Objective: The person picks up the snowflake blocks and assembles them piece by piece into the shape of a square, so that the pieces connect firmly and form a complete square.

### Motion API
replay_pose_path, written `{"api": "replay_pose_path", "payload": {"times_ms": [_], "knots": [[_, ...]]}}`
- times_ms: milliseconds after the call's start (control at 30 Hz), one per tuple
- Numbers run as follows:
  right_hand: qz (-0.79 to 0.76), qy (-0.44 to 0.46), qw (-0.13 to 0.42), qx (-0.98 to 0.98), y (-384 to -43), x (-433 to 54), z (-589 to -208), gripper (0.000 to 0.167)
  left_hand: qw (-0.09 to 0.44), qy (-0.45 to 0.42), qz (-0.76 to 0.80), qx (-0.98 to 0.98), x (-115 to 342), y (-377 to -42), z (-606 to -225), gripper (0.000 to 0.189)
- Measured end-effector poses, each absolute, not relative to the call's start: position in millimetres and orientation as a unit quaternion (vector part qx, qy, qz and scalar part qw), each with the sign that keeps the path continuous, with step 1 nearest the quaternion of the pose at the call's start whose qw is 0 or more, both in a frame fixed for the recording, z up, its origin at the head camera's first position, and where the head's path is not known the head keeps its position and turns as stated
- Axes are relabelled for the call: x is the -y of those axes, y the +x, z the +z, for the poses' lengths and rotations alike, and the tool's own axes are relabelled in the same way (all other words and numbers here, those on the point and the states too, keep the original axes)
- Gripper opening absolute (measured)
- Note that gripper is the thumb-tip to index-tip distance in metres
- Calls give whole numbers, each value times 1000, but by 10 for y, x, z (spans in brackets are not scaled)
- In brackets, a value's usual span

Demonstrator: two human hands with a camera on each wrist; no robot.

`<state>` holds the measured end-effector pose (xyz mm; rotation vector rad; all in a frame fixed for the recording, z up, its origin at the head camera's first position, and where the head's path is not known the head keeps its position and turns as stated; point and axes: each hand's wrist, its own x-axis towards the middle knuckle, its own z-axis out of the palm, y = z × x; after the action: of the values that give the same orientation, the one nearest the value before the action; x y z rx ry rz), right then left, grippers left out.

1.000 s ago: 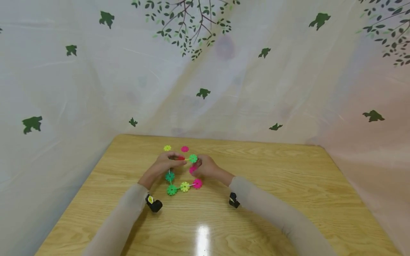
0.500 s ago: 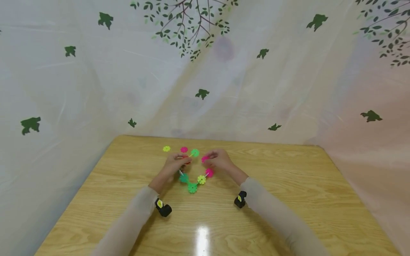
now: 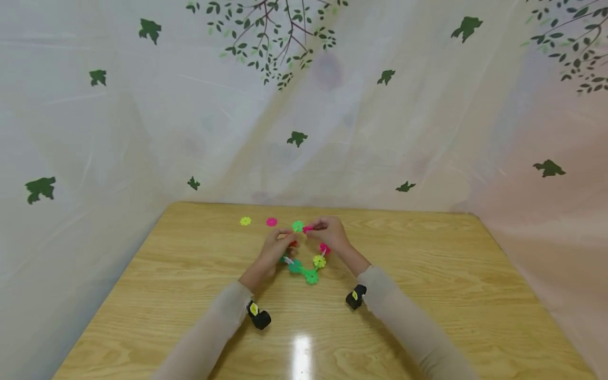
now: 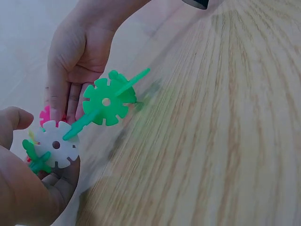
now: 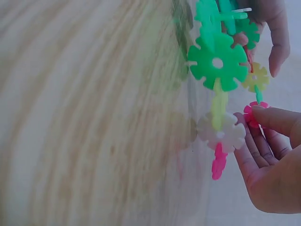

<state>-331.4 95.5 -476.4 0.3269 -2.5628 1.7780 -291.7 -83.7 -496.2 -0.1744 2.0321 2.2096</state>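
A chain of slotted plastic snowflake discs hangs between both hands, its lower green disc (image 3: 311,276) near the table. My left hand (image 3: 274,252) holds the chain by a red disc (image 3: 293,243), mostly hidden by the fingers. My right hand (image 3: 330,233) pinches a pink disc (image 5: 254,113) between thumb and fingers. That pink disc meets the edge of a small green disc (image 5: 258,94) below a yellow disc (image 5: 256,77); whether they are locked together I cannot tell. A white disc (image 4: 57,143) is by the left fingers in the left wrist view. Another pink disc (image 3: 325,248) ends the hanging side.
Loose on the wooden table (image 3: 199,274) behind the hands lie a yellow disc (image 3: 245,221) and a pink disc (image 3: 272,222). A printed cloth (image 3: 228,132) hangs along the table's back edge. Black wrist cameras sit on both sleeves.
Both hands have moved to the right with the chain. The right hand has risen with its pink disc, drawn clear, then brought it up to the green disc at the left hand.
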Motion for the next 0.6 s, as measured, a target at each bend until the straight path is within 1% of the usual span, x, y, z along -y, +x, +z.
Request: {"api": "replay_pose_path", "payload": {"times_ms": [267,400,533,600], "knots": [[587,105,0,803,-3303,-973,-4757,12,73,-68,767,-634,788,-2911,-4987,26],[589,126,0,798,-3310,-998,-4743,13,64,-78,753,-651,813,-2925,-4984,16],[591,137,-4,795,-3318,-1027,-4721,15,63,-67,741,-665,844,-2955,-5003,10],[587,139,-6,798,-3325,-1043,-4712,15,69,-53,748,-658,860,-2972,-5020,12]]}}
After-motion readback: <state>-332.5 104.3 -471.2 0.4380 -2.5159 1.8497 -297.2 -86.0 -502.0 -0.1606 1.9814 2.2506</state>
